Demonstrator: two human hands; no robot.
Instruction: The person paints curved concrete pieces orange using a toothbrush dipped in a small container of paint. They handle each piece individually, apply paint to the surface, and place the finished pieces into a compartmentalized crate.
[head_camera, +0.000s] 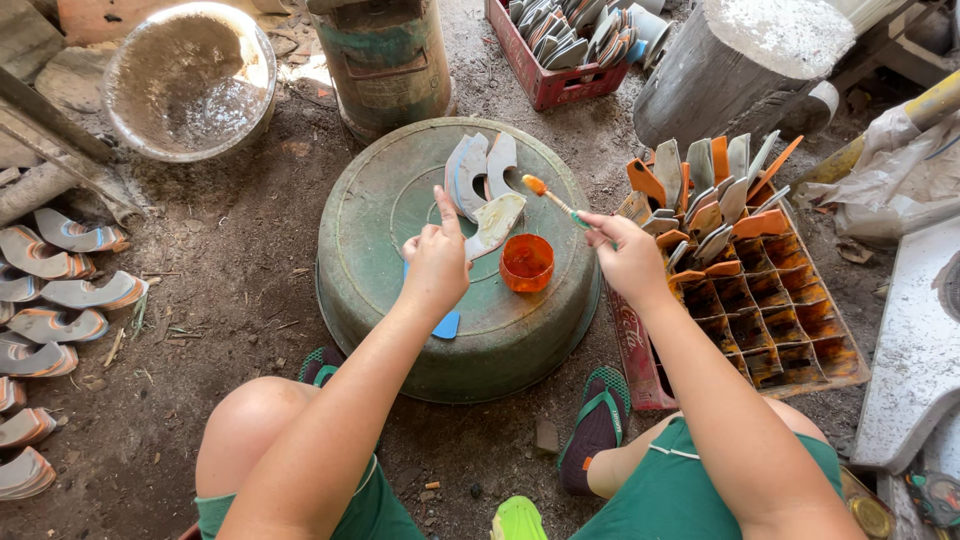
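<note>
My left hand (436, 258) holds a cream shoe-sole piece (496, 222) over an upturned green metal basin (380, 230), thumb raised. A blue piece (447, 324) shows below that hand. My right hand (626, 252) grips a small brush (548, 195) whose tip is loaded with orange glue and points toward the held piece. A small orange cup of glue (527, 262) stands on the basin between my hands. Two grey sole pieces (478, 166) lie on the basin beyond it.
A compartmented crate (790, 320) stained orange at my right holds several upright sole pieces (700, 190). A red crate (560, 85) of pieces, a green drum (388, 60) and a metal bowl (190, 80) stand behind. Several soles (60, 300) lie at the left. A log stump (740, 60) stands back right.
</note>
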